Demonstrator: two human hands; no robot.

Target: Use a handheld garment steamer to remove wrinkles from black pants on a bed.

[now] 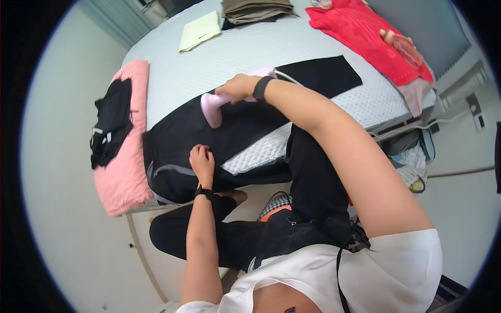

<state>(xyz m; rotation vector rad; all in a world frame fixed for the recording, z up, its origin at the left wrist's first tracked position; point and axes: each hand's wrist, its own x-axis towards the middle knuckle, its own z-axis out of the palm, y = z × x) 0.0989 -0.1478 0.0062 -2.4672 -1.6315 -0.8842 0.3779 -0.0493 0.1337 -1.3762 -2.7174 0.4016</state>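
Black trousers (250, 125) lie across the quilted bed, with one leg stretched to the right and the other hanging over the near edge. My right hand (239, 88) is closed around the handle of a pink handheld garment steamer (213, 109), its wide head over the upper part of the trousers. A white cord (287, 76) runs from the steamer's rear and passes behind my right forearm. My left hand (202, 156) rests on the trousers near the waist, fingers curled, beside a grey drawstring or trim (174, 169).
A folded pink blanket (125, 176) with a black garment (113, 117) lies left. Folded cream cloth (200, 32) and stacked brown clothes (256, 11) are at the far side. Red clothing (364, 43) lies at right. Bags (411, 172) stand beside the bed.
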